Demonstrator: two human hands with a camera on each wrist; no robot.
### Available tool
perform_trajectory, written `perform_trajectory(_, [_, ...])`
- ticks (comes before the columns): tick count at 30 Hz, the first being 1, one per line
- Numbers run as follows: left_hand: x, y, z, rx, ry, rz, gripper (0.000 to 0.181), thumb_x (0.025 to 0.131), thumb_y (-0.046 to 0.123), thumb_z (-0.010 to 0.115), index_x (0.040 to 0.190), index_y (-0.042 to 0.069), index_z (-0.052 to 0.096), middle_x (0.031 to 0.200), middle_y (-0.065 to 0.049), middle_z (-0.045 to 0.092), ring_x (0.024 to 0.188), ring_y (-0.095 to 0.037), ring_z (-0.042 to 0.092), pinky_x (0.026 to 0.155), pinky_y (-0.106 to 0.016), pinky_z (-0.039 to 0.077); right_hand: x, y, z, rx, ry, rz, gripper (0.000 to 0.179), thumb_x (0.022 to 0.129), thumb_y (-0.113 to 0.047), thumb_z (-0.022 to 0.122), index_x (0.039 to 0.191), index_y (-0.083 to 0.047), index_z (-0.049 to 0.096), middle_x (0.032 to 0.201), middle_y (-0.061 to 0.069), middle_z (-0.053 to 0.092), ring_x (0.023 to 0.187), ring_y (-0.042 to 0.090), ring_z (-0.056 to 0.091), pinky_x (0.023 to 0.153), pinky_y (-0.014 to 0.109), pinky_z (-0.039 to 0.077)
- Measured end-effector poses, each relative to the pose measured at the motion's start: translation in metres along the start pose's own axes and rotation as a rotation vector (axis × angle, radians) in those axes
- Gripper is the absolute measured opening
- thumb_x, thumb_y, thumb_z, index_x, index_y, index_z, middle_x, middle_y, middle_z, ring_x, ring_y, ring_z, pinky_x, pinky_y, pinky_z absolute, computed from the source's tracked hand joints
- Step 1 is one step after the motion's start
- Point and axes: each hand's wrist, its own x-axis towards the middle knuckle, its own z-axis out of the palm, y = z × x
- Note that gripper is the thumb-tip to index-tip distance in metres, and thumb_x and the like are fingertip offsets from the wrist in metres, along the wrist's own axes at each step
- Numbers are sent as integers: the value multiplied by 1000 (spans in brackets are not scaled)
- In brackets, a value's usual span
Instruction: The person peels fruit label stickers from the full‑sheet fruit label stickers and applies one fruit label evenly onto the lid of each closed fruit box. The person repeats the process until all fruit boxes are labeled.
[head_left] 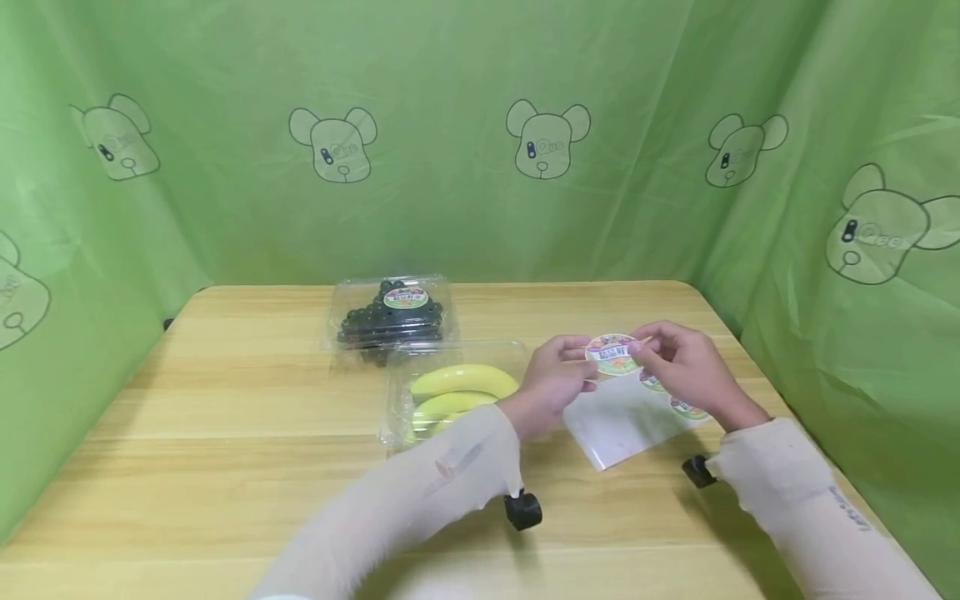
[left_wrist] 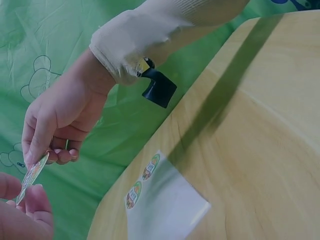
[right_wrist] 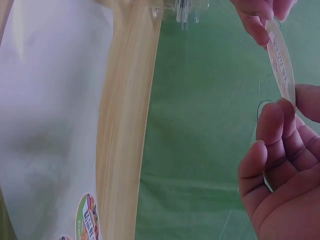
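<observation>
A round, colourful sticker (head_left: 611, 355) is held up between both hands, over a white sticker sheet (head_left: 617, 425) on the table. My left hand (head_left: 553, 379) pinches its left edge. On the opposite edge, the thumb and fingers of my right hand (head_left: 693, 367) pinch it too. Seen edge-on in the right wrist view, the sticker (right_wrist: 281, 62) stands clear of the table. Two more round stickers (left_wrist: 134, 194) remain on the sheet near one edge. Left of the hands sits a clear plastic box (head_left: 397, 379) holding yellow bananas (head_left: 465, 382).
Behind the bananas, a second clear box (head_left: 345, 292) contains dark grapes (head_left: 393, 321) and bears a round label (head_left: 406, 297) on its lid. Green curtains (head_left: 450, 225) with mouse-head drawings enclose the wooden table (head_left: 225, 400) at the back and sides. A black camera mount hangs below each sleeve.
</observation>
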Motion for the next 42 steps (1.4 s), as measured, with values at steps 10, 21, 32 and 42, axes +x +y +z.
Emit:
perform_trajectory(10, [-3,5,-17,64,-6,11,35,86,-8,62,117,8,63,97,-3,63,81,-24,64,75,-30,57,5,-8,13,14,-5,-15,22,96,-17,62,108,1,60,78,14,64,61,21,60,44,26,45])
perform_trajectory(21, [-2,8,-40,101,-20,26,35,86,-8,61,118,6,62,99,-6,62,76,-20,63,73,-28,57,12,-17,30,60,-28,-52,22,94,-10,64,110,3,59,76,10,65,60,21,60,44,24,44])
perform_trajectory(32, [-4,18,-66,126,-21,40,33,88,-8,60,119,3,61,101,-9,62,78,-19,63,73,-26,57,22,-29,44,107,-71,-95,20,93,-10,64,109,2,60,77,12,65,62,20,60,48,25,46])
perform_trajectory(42, [-8,24,-81,120,-4,47,32,89,-7,59,121,1,60,103,-12,62,90,-28,64,74,-26,57,25,-39,54,125,-85,-118,17,93,-8,65,108,1,62,75,6,64,63,20,60,52,26,49])
